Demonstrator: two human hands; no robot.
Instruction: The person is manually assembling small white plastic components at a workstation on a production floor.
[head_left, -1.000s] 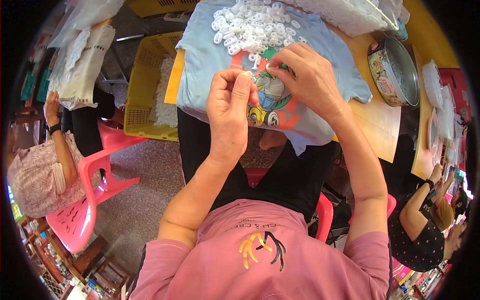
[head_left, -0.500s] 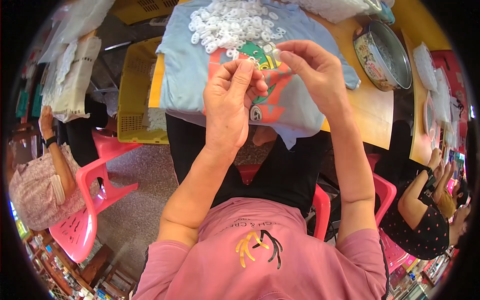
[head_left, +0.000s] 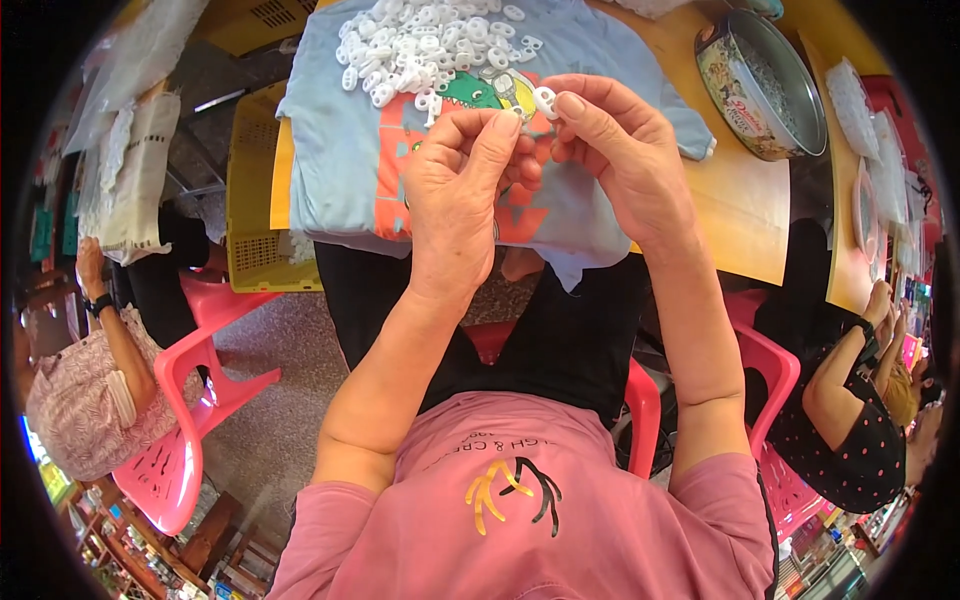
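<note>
In the head view, a printed blue cloth [head_left: 335,175] is covering part of the worktop [head_left: 745,215], and a pile of white pieces [head_left: 420,45] is lying on the cloth's far part. Above the cloth's printed middle, the right hand [head_left: 630,160] is pinching one white oval piece [head_left: 545,102] between thumb and forefinger. Also above the cloth, the left hand [head_left: 455,195] is gripping a tiny part [head_left: 518,112], mostly hidden, at its fingertips. Right of the cloth, a round tin [head_left: 722,85] is standing; left of the cloth, a yellow crate [head_left: 250,252] is sitting lower down.
</note>
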